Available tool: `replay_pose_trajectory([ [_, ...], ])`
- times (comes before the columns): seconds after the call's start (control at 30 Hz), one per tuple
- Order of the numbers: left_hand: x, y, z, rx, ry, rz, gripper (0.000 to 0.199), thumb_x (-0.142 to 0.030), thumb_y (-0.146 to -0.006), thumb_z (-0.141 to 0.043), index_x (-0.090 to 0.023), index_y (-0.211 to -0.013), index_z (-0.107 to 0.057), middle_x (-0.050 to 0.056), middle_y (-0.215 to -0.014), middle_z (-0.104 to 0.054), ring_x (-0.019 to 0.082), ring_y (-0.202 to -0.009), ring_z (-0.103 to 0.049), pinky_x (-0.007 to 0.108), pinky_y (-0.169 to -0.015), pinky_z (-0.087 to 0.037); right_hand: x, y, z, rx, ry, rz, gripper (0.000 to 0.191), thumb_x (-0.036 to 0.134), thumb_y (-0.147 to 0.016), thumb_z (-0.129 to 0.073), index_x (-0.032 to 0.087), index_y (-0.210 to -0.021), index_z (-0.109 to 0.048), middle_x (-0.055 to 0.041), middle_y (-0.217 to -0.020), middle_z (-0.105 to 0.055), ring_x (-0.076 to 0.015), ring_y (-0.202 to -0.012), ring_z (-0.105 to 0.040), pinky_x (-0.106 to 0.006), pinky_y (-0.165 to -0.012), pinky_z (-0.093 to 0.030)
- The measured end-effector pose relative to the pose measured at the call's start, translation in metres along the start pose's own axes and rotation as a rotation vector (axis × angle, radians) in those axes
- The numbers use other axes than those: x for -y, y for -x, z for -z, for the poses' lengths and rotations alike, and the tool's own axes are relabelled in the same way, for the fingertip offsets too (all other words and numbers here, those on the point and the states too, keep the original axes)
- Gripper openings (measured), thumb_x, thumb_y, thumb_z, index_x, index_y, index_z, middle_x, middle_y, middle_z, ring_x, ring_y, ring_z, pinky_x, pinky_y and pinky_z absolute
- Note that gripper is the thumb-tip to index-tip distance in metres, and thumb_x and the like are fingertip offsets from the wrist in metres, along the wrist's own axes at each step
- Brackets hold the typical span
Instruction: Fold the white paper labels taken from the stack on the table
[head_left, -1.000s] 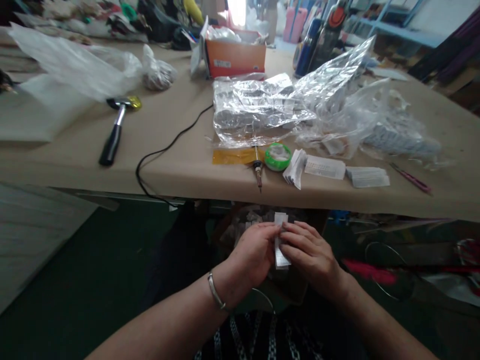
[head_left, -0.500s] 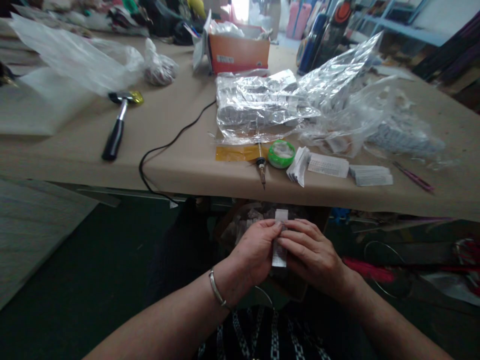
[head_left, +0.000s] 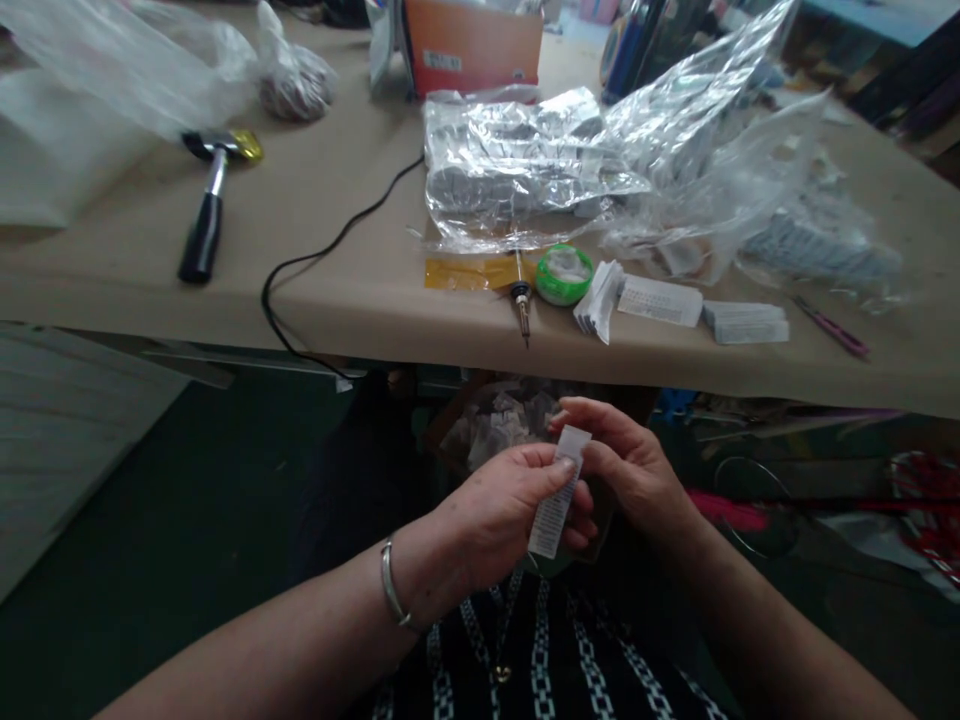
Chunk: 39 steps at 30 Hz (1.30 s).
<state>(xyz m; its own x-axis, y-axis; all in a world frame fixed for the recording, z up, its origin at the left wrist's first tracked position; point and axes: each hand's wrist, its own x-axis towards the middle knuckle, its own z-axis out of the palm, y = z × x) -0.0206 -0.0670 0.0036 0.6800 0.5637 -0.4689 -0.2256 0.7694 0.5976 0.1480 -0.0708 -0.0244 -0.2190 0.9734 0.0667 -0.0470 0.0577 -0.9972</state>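
White strip (head_left: 556, 495) between both hands, below the table (head_left: 352, 290) edge, tilted, top end leaning right. Left hand (head_left: 502, 510) curled round it, thumb pressed on the upper part, fingers behind the lower part. Right hand (head_left: 630, 465) just beside, half closed, fingertips at the top end of strip; grip there unclear. Both forearms reaching in from below, bracelet (head_left: 391, 598) on left wrist. Beyond the hands, up on the table: soldering iron (head_left: 520, 300), green reel (head_left: 564, 275).
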Motion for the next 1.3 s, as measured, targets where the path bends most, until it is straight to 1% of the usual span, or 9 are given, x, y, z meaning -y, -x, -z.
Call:
replay_pose_trajectory([
  [0.13, 0.014, 0.011, 0.01, -0.015, 0.034, 0.01, 0.02, -0.026, -0.088, -0.056, -0.008, -0.081, -0.055, 0.005, -0.071, -0.054, 0.012, -0.058, -0.057, 0.02, -0.055, -0.044, 0.0, 0.022, -0.018, -0.063, 0.465, 0.193, 0.038, 0.027, -0.089, -0.06, 0.027, -0.126, -0.053, -0.0003, -0.114, -0.062, -0.0095, -0.101, -0.059, -0.017, -0.091, -0.045],
  [0.2, 0.02, 0.016, 0.015, -0.034, 0.038, 0.018, 0.018, -0.026, -0.087, -0.056, -0.008, -0.086, -0.055, 0.005, -0.071, -0.055, 0.012, -0.059, -0.057, 0.019, -0.054, -0.043, -0.003, 0.03, -0.025, -0.073, 0.594, 0.281, 0.039, 0.026, -0.09, -0.06, 0.022, -0.128, -0.052, -0.0022, -0.115, -0.061, -0.0095, -0.105, -0.058, -0.015, -0.094, -0.043],
  [0.27, 0.026, 0.021, 0.018, -0.038, 0.046, 0.018, 0.018, -0.026, -0.087, -0.056, -0.008, -0.088, -0.056, 0.005, -0.071, -0.055, 0.012, -0.058, -0.057, 0.019, -0.053, -0.042, -0.006, 0.034, -0.03, -0.068, 0.645, 0.321, 0.037, 0.026, -0.091, -0.058, 0.017, -0.126, -0.052, -0.004, -0.116, -0.06, -0.0093, -0.106, -0.058, -0.013, -0.095, -0.042],
  [0.4, 0.034, 0.028, 0.019, -0.054, 0.074, 0.02, 0.019, -0.028, -0.086, -0.058, -0.009, -0.087, -0.056, 0.004, -0.069, -0.054, 0.012, -0.059, -0.057, 0.019, -0.055, -0.042, -0.01, 0.041, -0.036, -0.045, 0.642, 0.297, 0.032, 0.027, -0.092, -0.056, 0.014, -0.122, -0.055, -0.0043, -0.11, -0.062, -0.0084, -0.101, -0.06, -0.011, -0.091, -0.045],
  [0.57, 0.041, 0.033, 0.02, -0.077, 0.119, 0.068, 0.019, -0.028, -0.08, -0.063, -0.01, -0.083, -0.057, 0.004, -0.069, -0.054, 0.012, -0.06, -0.056, 0.019, -0.057, -0.041, -0.014, 0.048, -0.042, -0.034, 0.581, 0.245, 0.031, 0.026, -0.091, -0.058, 0.016, -0.12, -0.056, -0.0018, -0.105, -0.063, -0.0064, -0.094, -0.061, -0.009, -0.085, -0.045],
  [0.73, 0.044, 0.032, 0.023, -0.074, 0.11, 0.076, 0.025, -0.032, -0.077, -0.067, -0.01, -0.084, -0.057, 0.004, -0.07, -0.054, 0.012, -0.061, -0.056, 0.019, -0.056, -0.041, -0.018, 0.051, -0.043, -0.022, 0.572, 0.231, 0.032, 0.023, -0.09, -0.059, 0.017, -0.121, -0.056, -0.0016, -0.107, -0.063, -0.0067, -0.096, -0.06, -0.009, -0.086, -0.045],
  [1.0, 0.055, 0.032, 0.027, -0.072, 0.116, 0.071, 0.024, -0.032, -0.082, -0.064, -0.009, -0.083, -0.057, 0.004, -0.07, -0.054, 0.012, -0.061, -0.056, 0.019, -0.056, -0.041, -0.018, 0.056, -0.042, -0.019, 0.589, 0.234, 0.031, 0.023, -0.09, -0.059, 0.017, -0.121, -0.056, -0.0026, -0.107, -0.064, -0.0071, -0.097, -0.061, -0.009, -0.087, -0.045],
  [1.2, 0.058, 0.035, 0.029, -0.065, 0.131, 0.067, 0.024, -0.031, -0.082, -0.065, -0.009, -0.083, -0.057, 0.004, -0.07, -0.054, 0.011, -0.06, -0.055, 0.02, -0.058, -0.04, -0.022, 0.06, -0.047, -0.022, 0.585, 0.179, 0.031, 0.024, -0.09, -0.059, 0.019, -0.12, -0.057, -0.0027, -0.106, -0.065, -0.0101, -0.094, -0.062, -0.015, -0.085, -0.049],
  [1.3, 0.055, 0.036, 0.028, -0.061, 0.134, 0.053, 0.023, -0.032, -0.083, -0.063, -0.009, -0.082, -0.056, 0.004, -0.07, -0.053, 0.011, -0.06, -0.055, 0.02, -0.057, -0.04, -0.023, 0.059, -0.048, -0.063, 0.538, 0.14, 0.039, 0.026, -0.089, -0.06, 0.023, -0.127, -0.052, -0.0017, -0.105, -0.064, -0.0106, -0.09, -0.063, -0.017, -0.082, -0.051],
])
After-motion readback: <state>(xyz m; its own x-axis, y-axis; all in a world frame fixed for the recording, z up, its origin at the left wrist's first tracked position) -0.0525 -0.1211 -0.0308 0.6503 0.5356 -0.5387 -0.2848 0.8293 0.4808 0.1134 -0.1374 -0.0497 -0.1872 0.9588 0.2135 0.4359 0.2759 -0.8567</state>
